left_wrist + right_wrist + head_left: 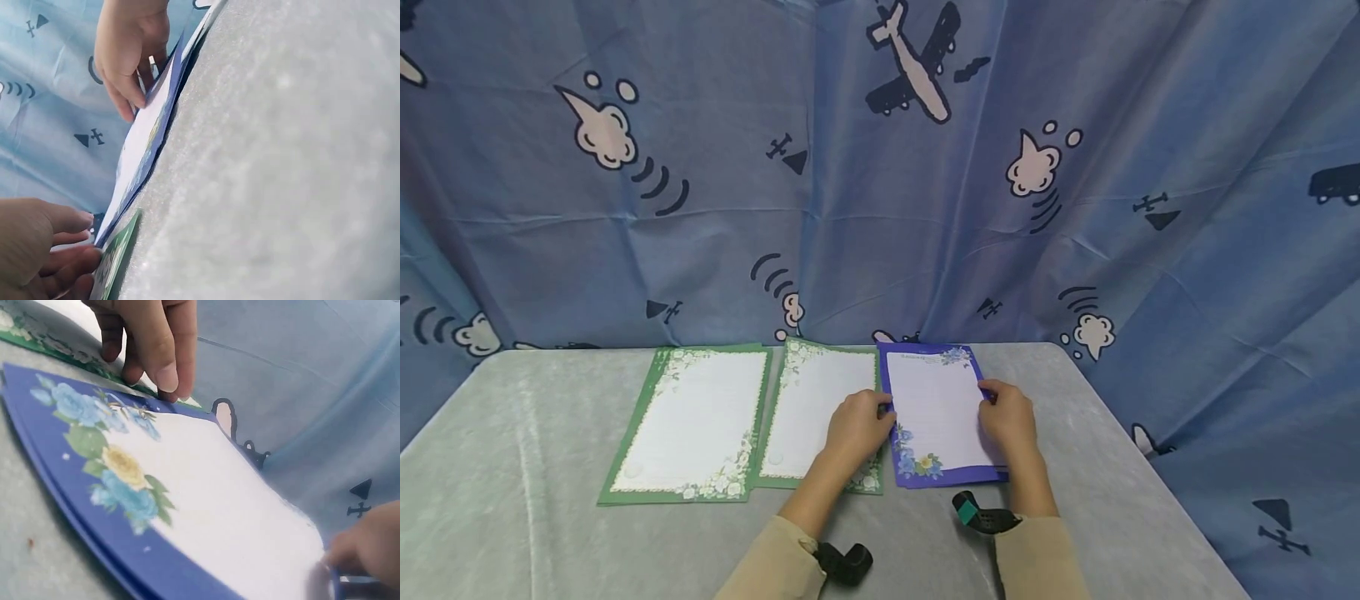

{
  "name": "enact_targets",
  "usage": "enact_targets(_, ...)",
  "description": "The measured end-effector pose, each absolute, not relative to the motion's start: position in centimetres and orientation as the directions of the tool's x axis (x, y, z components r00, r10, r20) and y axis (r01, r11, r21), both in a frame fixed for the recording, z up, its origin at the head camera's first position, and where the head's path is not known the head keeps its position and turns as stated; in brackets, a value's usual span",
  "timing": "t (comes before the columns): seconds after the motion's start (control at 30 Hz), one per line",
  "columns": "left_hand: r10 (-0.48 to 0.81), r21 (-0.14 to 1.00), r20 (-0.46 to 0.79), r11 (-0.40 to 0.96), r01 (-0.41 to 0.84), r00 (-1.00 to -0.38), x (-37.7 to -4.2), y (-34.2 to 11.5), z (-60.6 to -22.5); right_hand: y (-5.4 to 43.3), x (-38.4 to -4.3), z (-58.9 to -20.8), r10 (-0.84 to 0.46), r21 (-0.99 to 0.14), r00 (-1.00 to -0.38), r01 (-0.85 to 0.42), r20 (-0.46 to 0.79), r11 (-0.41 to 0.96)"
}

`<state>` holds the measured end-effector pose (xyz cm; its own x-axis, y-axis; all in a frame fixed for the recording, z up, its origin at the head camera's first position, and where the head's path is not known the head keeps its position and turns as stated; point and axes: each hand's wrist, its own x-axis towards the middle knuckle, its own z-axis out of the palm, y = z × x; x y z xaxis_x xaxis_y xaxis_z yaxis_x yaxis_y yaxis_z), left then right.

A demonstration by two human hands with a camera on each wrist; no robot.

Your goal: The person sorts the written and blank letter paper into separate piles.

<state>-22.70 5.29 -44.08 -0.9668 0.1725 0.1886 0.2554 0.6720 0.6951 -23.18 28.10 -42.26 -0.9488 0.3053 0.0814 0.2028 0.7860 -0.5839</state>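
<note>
A small stack of blue-bordered letter paper [932,417], printed with blue and yellow flowers, lies at the right of the row of sheets. At its left edge my left hand [859,425] pinches the border between thumb and fingers, with the wrist over a green-bordered sheet [812,400]. My right hand [1009,421] grips the opposite edge, thumb on the white face. In the right wrist view the stack [212,500] bows slightly and shows layered edges at its near side. My right fingertips are partly hidden behind the paper there.
Another green-bordered stack of flowered paper [692,425] lies at the left, its right edge close to the middle sheet. Everything sits on a grey cloth-covered table [512,467]. A blue curtain [715,208] with airplane prints hangs right behind the table's far edge.
</note>
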Motion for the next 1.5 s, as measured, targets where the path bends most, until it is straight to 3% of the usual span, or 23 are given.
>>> enact_targets(0.47,0.134,0.714,0.189,0.661,0.23,-0.973,-22.7,5.5,-44.1,27.7,-23.4,-42.6,0.334,-0.621,-0.942,0.246,0.027,0.744)
enact_targets(0.83,0.242,0.754,0.159,0.596,0.276,-0.957,-23.2,5.5,-44.3,28.0,-22.8,-41.4,0.434,-0.649,-0.901,0.331,-0.001,0.685)
enact_targets(1.03,0.22,0.73,0.173,0.625,0.274,-0.96,-23.4,5.3,-44.5,27.9,-22.8,-41.6,0.385,-0.651,-0.923,0.287,0.009,0.703)
enact_targets(1.5,0.324,0.672,0.197,0.643,0.368,-0.925,-23.5,5.1,-45.9,28.2,-23.5,-43.7,0.287,-0.498,-0.957,0.228,0.045,0.837)
